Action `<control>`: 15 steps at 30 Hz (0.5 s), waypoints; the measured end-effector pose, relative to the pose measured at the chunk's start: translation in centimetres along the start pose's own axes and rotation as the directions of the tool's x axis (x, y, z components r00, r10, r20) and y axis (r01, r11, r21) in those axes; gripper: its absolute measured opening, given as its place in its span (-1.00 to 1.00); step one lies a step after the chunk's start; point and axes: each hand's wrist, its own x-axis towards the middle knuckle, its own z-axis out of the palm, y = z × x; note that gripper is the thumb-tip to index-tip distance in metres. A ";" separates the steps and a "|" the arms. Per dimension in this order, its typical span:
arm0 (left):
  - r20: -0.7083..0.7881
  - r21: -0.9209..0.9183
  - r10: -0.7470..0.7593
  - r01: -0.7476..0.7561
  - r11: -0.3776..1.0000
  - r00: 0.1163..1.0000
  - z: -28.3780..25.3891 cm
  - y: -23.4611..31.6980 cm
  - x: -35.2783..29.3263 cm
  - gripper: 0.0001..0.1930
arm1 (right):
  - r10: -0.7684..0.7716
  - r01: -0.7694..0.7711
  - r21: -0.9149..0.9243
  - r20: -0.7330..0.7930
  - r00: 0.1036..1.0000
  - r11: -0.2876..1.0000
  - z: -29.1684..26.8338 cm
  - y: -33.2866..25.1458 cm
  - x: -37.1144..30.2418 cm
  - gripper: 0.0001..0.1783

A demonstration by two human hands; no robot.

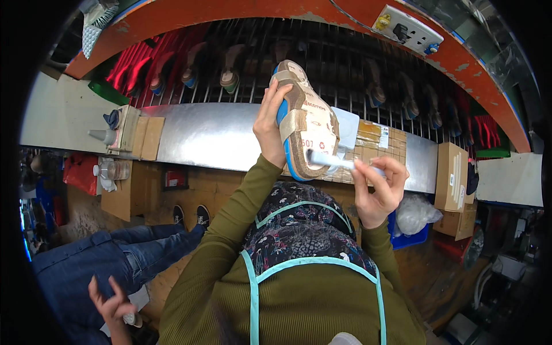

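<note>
In my left hand [271, 123] is a partly made sandal [310, 115] on a blue last, its pale printed underside turned up and brown straps folded over its edges. My left fingers wrap around its left side, near the upper end. My right hand [379, 187] pinches the light handle of a small brush [336, 161]. The brush's dark bristles touch the underside near the sandal's lower end. Partly hidden behind the sandal, a whitish plastic tub [348, 127] sits on a cardboard sheet [376, 152].
Ahead runs a metal ledge [201, 135], with a rack of bars [259, 57] beyond it carrying several shoes under an orange frame [190, 12]. Cardboard boxes [451, 175] stand at the right, beside a blue bin [402, 238]. Another person [115, 259] is close by at lower left.
</note>
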 end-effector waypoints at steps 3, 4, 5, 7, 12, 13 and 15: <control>0.043 0.010 0.065 -0.066 0.998 0.997 -0.1 -1.5 -0.2 -0.44 | -0.154 0.149 0.046 0.112 0.982 0.988 -1.0 -0.6 0.3 -0.66; 0.053 -0.001 0.090 -0.090 0.996 0.995 -0.1 -1.7 -0.2 -0.44 | -0.101 0.097 0.057 0.075 0.992 0.994 -0.8 -0.3 0.3 -0.65; 0.020 -0.126 0.014 -0.012 0.992 1.000 0.1 -1.7 -0.2 -0.42 | -0.048 0.045 0.070 0.038 0.998 0.997 -0.4 0.2 0.4 -0.64; 0.045 -0.239 -0.031 0.041 0.970 0.998 0.3 -1.7 -0.4 -0.51 | 0.001 -0.001 -0.001 -0.040 0.999 1.000 0.4 0.6 0.8 -0.62; 0.148 -0.263 -0.034 0.072 0.962 0.988 -0.6 -0.6 -0.3 -0.51 | -0.174 0.177 -0.038 0.063 0.983 0.983 -0.7 -0.9 0.6 -0.61; 0.053 -0.193 0.057 -0.046 0.980 0.997 -0.1 -1.6 -0.5 -0.40 | -0.153 0.155 -0.022 0.063 0.986 0.988 -0.7 -0.8 0.9 -0.61; 0.033 -0.330 0.026 -0.014 0.944 0.999 0.4 -1.6 -0.7 -0.41 | -0.100 0.099 -0.028 -0.021 0.995 0.995 0.2 -0.1 1.2 -0.59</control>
